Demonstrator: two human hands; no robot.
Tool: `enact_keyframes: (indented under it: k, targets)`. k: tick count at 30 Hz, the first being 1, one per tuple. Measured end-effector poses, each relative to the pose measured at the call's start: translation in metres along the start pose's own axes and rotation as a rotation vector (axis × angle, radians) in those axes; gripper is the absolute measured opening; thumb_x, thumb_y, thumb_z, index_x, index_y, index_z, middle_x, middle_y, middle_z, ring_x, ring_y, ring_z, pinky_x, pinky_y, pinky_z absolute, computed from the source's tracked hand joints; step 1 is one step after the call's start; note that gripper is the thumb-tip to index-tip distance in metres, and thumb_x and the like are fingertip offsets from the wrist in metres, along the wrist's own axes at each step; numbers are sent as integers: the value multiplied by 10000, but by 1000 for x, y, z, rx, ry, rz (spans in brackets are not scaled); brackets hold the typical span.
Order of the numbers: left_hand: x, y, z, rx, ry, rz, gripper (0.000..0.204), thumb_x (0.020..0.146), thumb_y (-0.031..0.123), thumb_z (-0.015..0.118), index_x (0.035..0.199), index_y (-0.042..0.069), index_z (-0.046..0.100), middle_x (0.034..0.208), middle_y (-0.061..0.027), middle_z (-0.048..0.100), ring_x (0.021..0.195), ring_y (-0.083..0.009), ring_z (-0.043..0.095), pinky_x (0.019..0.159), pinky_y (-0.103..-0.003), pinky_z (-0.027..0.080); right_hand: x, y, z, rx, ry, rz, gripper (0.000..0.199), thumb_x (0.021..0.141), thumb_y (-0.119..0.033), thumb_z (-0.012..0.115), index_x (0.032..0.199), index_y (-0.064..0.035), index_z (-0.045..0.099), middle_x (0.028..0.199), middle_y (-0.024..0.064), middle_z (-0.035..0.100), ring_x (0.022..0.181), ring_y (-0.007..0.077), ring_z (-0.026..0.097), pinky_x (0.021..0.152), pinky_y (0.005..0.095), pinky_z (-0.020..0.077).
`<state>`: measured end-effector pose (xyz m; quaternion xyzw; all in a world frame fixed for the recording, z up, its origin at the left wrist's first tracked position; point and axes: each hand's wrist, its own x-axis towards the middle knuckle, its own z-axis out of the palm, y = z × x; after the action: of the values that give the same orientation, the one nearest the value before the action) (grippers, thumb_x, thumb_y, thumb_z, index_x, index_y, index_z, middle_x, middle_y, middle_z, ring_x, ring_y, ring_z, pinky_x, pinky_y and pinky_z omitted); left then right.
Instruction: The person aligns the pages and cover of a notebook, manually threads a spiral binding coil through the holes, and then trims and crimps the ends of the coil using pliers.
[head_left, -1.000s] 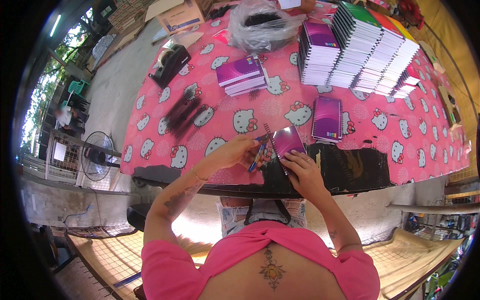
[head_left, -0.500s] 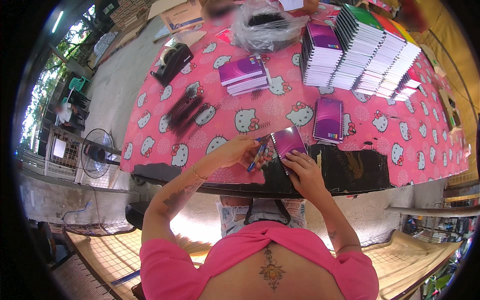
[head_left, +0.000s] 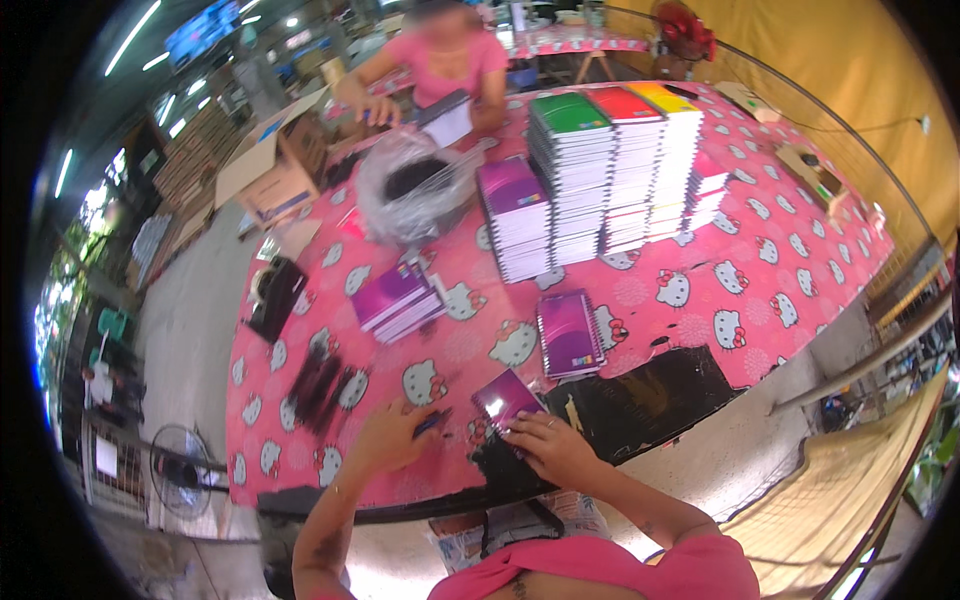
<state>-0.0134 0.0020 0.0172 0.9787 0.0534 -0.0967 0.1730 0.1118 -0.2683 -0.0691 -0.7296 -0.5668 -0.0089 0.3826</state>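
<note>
While coil-bound notebooks (head_left: 572,175) already stand stacked upper right, one purple notebook (head_left: 508,396) sits lower centre under an open right hand (head_left: 550,447) — left hand (head_left: 388,440) closed round a blue-handled tool (head_left: 428,424), black coils (head_left: 318,390) unused lower left.

At lower centre, my right hand (head_left: 553,447) lies on a notebook (head_left: 505,395); at upper centre, stacks (head_left: 580,190) stand right of a bag (head_left: 377,190), upper left a box (head_left: 285,190).
</note>
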Motion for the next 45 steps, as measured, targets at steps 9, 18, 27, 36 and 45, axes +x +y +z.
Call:
enact_keyframes:
  k: [9,18,27,36,45]
  targets:
    - [90,-12,45,74,452,260,264,862,45,622,1126,28,631,1078,-164,616,973,-375,600,830,-441,506,-7,6,-5,33,38,38,448,772,-76,725,1212,-72,643,1243,90,628,1218,286,571,1044,423,458]
    - [112,7,10,-42,592,163,332,864,76,673,1190,25,645,1158,-202,627,1080,-370,605,890,-419,500,2,9,-17,146,129,93,440,796,-24,702,1229,-67,641,1234,102,652,1182,290,607,1019,425,483]
    - [62,51,11,-944,-142,-154,458,866,52,730,1302,14,597,1282,-134,623,1184,-220,594,983,-345,478,-10,-2,-38,791,231,634,291,968,25,569,1247,-21,635,1204,93,688,1048,145,637,856,263,496]
    - [74,64,-19,-1037,336,372,579,881,34,711,1418,25,495,1271,-107,618,1174,-188,583,1003,-353,472,3,10,-76,702,591,159,262,953,34,563,1205,52,634,1236,203,663,1193,249,611,996,352,474]
    - [123,-52,-34,6,1016,71,401,843,112,706,1229,32,630,1212,-207,627,1079,-374,611,932,-440,490,55,90,-116,1189,609,-204,312,894,7,600,1198,-12,667,1231,165,662,1191,294,605,1064,399,433]
